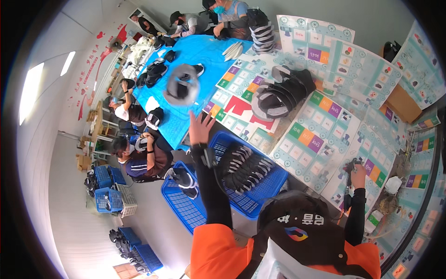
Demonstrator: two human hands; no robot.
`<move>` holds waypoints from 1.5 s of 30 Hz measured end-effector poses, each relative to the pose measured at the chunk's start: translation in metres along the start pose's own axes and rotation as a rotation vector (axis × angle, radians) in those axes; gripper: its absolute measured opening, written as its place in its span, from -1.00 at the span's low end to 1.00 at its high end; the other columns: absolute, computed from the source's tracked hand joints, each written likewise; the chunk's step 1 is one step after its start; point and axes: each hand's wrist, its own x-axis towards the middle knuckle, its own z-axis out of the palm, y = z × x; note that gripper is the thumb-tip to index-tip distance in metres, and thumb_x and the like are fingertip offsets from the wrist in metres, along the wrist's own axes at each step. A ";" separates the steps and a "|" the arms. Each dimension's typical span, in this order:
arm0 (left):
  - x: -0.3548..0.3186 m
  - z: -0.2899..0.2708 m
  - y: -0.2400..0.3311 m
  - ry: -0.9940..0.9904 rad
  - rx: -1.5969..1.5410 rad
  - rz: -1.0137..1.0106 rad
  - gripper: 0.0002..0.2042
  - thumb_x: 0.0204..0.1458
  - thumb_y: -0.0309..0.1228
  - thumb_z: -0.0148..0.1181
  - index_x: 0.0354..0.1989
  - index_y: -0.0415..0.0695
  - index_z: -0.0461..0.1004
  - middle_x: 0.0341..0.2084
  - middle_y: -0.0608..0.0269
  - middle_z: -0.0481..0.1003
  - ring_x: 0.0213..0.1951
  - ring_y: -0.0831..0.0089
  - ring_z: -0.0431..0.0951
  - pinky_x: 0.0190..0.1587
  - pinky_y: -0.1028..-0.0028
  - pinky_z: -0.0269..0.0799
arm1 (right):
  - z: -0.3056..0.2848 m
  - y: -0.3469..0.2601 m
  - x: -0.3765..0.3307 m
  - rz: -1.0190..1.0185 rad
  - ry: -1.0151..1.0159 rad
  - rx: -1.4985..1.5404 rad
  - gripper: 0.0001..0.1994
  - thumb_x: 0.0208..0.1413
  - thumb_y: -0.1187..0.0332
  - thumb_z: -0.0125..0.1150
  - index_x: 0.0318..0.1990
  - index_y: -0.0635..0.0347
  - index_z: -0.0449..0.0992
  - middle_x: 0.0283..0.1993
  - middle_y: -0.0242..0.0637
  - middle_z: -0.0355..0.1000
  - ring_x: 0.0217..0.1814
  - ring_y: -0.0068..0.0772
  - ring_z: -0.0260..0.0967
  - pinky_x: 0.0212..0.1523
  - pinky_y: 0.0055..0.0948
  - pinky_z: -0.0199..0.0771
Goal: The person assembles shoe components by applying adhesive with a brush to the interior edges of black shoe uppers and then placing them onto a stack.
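Observation:
My left hand reaches forward with its fingers spread and nothing in them. Just beyond it, a grey and black shoe upper, smeared by motion, appears in the air over the blue-covered table, apart from the fingers. At the right, my right hand is closed round a small black hand tool; a thin hose or cord seems to run down from it, and its exact kind is unclear. Nested black and grey shoe uppers lie in a row on the printed sheets between my hands.
Below my left forearm, a blue basket holds rows of black and grey uppers. Another blue basket beside it holds a few shoes. Several people work around the blue table. Printed boards and a brown cardboard piece stand at the right.

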 end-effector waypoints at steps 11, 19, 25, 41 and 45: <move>0.087 0.033 -0.248 -0.466 1.536 0.402 -0.26 0.02 -0.29 0.43 0.37 -0.23 0.24 0.13 -0.22 0.47 0.14 -0.19 0.48 0.19 0.03 0.42 | -0.042 -0.112 -0.049 0.002 -0.056 -0.015 -0.78 0.02 0.50 0.25 -0.14 0.22 0.58 -0.05 -0.04 0.50 0.14 0.13 0.38 0.19 -0.09 0.41; 0.118 0.150 -0.302 -0.730 1.843 1.100 -0.79 0.10 -0.38 0.09 -0.09 0.05 0.53 -0.11 0.22 0.45 0.02 0.16 0.44 0.11 0.10 0.35 | -0.074 -0.127 -0.104 0.180 -0.028 -0.086 -0.81 0.05 0.48 0.24 -0.15 0.23 0.57 -0.08 -0.01 0.49 0.10 0.13 0.41 0.16 -0.07 0.44; 0.103 0.161 -0.241 -0.882 1.634 1.025 -0.77 0.06 -0.49 0.12 -0.09 -0.01 0.49 -0.11 0.22 0.50 -0.01 0.09 0.51 -0.04 0.11 0.49 | -0.076 -0.146 -0.106 0.147 0.016 0.065 -0.87 0.11 0.45 0.24 -0.19 0.19 0.58 -0.14 -0.09 0.54 -0.11 0.07 0.53 -0.10 -0.12 0.57; -0.162 0.082 -0.234 -0.702 1.026 0.256 -0.71 -0.05 -0.50 0.47 -0.14 -0.17 0.57 -0.21 0.11 0.61 -0.20 0.18 0.65 -0.19 0.34 0.55 | 0.036 -0.284 -0.005 -0.379 -0.267 0.457 -0.79 -0.02 0.39 0.45 -0.21 0.20 0.62 -0.27 -0.22 0.51 -0.16 -0.13 0.49 -0.14 -0.23 0.48; -0.170 0.075 -0.243 -0.709 0.909 0.236 -0.81 -0.05 -0.52 0.49 -0.27 -0.23 0.63 -0.26 0.12 0.65 -0.22 0.25 0.66 -0.14 0.38 0.56 | 0.033 -0.266 -0.006 -0.354 -0.297 0.573 -0.90 -0.04 0.49 0.46 -0.33 0.23 0.70 -0.38 -0.27 0.50 -0.31 -0.37 0.48 -0.28 -0.43 0.44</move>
